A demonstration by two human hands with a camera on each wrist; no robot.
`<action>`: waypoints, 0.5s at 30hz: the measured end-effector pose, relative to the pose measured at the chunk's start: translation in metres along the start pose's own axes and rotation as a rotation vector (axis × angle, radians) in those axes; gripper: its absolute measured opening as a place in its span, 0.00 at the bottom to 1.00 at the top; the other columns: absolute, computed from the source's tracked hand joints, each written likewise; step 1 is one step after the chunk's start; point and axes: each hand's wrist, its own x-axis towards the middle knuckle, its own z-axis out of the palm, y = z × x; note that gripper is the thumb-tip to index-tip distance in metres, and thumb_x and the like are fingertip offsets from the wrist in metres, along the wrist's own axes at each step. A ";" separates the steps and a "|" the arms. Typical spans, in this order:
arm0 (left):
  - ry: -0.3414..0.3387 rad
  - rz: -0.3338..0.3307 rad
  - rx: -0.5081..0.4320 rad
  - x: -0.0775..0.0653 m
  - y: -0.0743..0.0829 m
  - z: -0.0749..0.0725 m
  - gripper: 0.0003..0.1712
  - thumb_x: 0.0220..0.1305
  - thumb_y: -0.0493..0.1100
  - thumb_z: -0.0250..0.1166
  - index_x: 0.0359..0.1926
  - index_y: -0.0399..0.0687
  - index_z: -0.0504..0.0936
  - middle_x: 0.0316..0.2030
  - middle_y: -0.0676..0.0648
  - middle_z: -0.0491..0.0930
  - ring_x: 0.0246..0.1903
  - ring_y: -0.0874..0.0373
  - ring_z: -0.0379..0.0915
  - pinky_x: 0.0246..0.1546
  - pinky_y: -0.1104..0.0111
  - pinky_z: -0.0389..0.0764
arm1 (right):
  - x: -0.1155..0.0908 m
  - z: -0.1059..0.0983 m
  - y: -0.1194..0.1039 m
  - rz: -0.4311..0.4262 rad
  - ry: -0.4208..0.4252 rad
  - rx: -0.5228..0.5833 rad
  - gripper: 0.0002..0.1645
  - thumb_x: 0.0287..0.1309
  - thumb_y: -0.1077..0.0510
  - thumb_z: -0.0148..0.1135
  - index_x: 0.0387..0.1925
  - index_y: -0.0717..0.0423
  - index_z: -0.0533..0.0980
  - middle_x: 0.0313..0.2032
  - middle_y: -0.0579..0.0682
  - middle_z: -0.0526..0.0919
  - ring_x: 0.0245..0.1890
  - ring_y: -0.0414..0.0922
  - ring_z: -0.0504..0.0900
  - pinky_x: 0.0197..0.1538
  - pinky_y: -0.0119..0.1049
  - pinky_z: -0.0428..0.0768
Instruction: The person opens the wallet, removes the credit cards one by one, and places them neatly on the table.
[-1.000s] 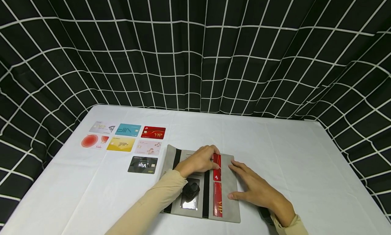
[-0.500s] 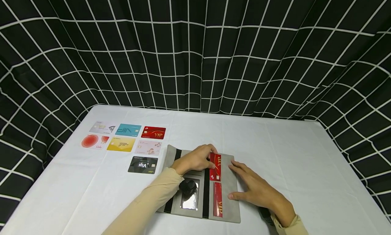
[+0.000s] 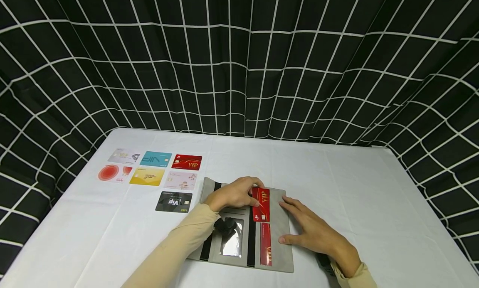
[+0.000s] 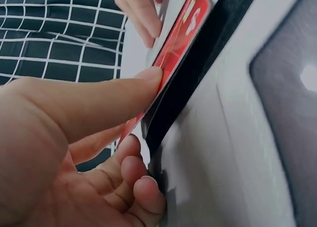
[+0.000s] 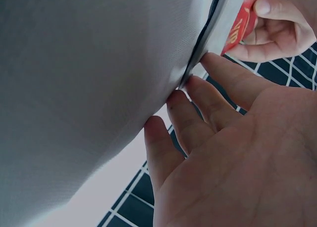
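Observation:
A grey card wallet point(image 3: 282, 257) lies spread flat on the white table, with black bands and a clear window. At its far end, my left hand point(image 3: 233, 195) pinches a red VIP card point(image 3: 263, 205) between thumb and fingers. Much of that card's face shows, and its right edge meets the slot line. Just nearer sits a second red card point(image 3: 266, 248), showing only a narrow strip. My right hand point(image 3: 316, 234) rests on the wallet's right edge, its fingers spread and fairly straight. In the right wrist view, the fingertips of the right hand point(image 5: 237, 138) touch the wallet's edge.
Left of the wallet lie several loose cards in rows, among them a teal card point(image 3: 156, 159), a red card point(image 3: 187, 162), a yellow card point(image 3: 147, 176) and a black card point(image 3: 174, 202). A black curtain with white grid lines point(image 3: 239, 72) hangs behind the table.
My left hand has drawn leftward with the red VIP card, and a wider part of the card's face now shows. The right hand stays in place on the wallet's edge.

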 end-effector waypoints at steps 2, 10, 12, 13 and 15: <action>0.006 -0.003 -0.007 -0.002 -0.002 -0.002 0.25 0.57 0.37 0.72 0.56 0.42 0.77 0.32 0.48 0.77 0.32 0.60 0.71 0.36 0.69 0.72 | 0.000 0.000 0.000 0.002 -0.001 0.002 0.56 0.45 0.34 0.74 0.70 0.58 0.66 0.71 0.60 0.64 0.69 0.63 0.66 0.63 0.63 0.70; 0.041 0.013 0.024 -0.008 -0.006 -0.005 0.24 0.53 0.39 0.76 0.49 0.41 0.76 0.35 0.47 0.78 0.35 0.59 0.70 0.38 0.68 0.73 | -0.001 -0.001 -0.001 -0.003 0.005 -0.004 0.56 0.46 0.34 0.74 0.70 0.58 0.66 0.71 0.59 0.64 0.69 0.63 0.66 0.63 0.62 0.70; 0.050 0.013 0.030 -0.009 -0.006 -0.006 0.24 0.52 0.39 0.76 0.48 0.41 0.76 0.37 0.47 0.78 0.37 0.59 0.70 0.41 0.67 0.73 | -0.001 -0.001 -0.002 -0.004 0.005 -0.006 0.56 0.46 0.34 0.74 0.70 0.58 0.66 0.71 0.59 0.64 0.69 0.62 0.66 0.63 0.62 0.70; 0.053 0.016 0.032 -0.010 -0.006 -0.006 0.24 0.52 0.40 0.77 0.47 0.41 0.76 0.37 0.47 0.78 0.36 0.59 0.70 0.41 0.67 0.72 | -0.001 -0.001 -0.001 -0.004 0.004 -0.005 0.56 0.46 0.34 0.74 0.70 0.58 0.66 0.71 0.59 0.64 0.69 0.62 0.66 0.63 0.62 0.70; 0.054 0.023 0.021 -0.012 -0.008 -0.006 0.23 0.52 0.39 0.76 0.46 0.42 0.75 0.36 0.47 0.80 0.35 0.59 0.71 0.40 0.68 0.73 | -0.001 0.000 -0.001 -0.009 0.005 -0.003 0.56 0.46 0.34 0.74 0.69 0.58 0.66 0.71 0.59 0.64 0.69 0.63 0.66 0.63 0.62 0.70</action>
